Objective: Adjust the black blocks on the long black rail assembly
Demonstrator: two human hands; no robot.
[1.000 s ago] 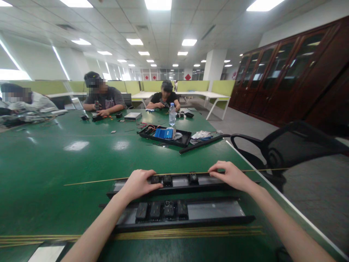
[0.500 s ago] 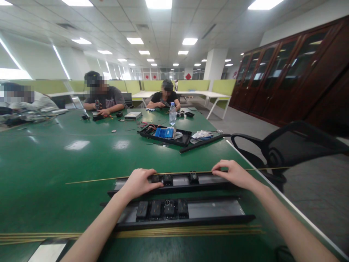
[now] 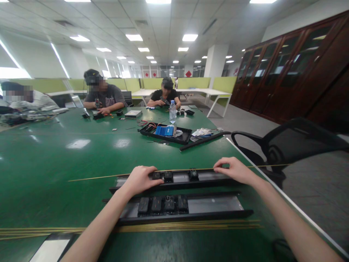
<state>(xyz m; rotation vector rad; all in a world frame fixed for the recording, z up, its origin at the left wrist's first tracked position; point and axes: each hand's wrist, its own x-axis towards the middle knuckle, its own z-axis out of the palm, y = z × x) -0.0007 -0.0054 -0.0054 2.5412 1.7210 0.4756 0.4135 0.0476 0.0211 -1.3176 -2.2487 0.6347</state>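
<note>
A thin brass-coloured rod (image 3: 100,178) runs along the far edge of a long black-walled channel (image 3: 207,185), sticking out past both ends. At the channel's left part, my left hand (image 3: 140,181) curls its fingers over the rod and far wall, its thumb inside beside a small black block (image 3: 168,176). The exact left grip is partly hidden. My right hand (image 3: 231,170) pinches the rod near the channel's right end. Another black block (image 3: 193,175) sits between my hands. Nearer me lies a second channel (image 3: 215,204) with several black blocks (image 3: 169,204) side by side.
Several thin rods (image 3: 191,227) lie along the table's near side, by a black-and-white flat object (image 3: 51,249). Beyond are a black tray (image 3: 185,137) with a blue part, gloves (image 3: 201,134), a black strip (image 3: 204,141) and a bottle (image 3: 172,112). A chair (image 3: 272,149) stands right; people sit opposite.
The view has shifted slightly, and both channels appear a little higher. My hands keep about the same places on the rod and channel.
</note>
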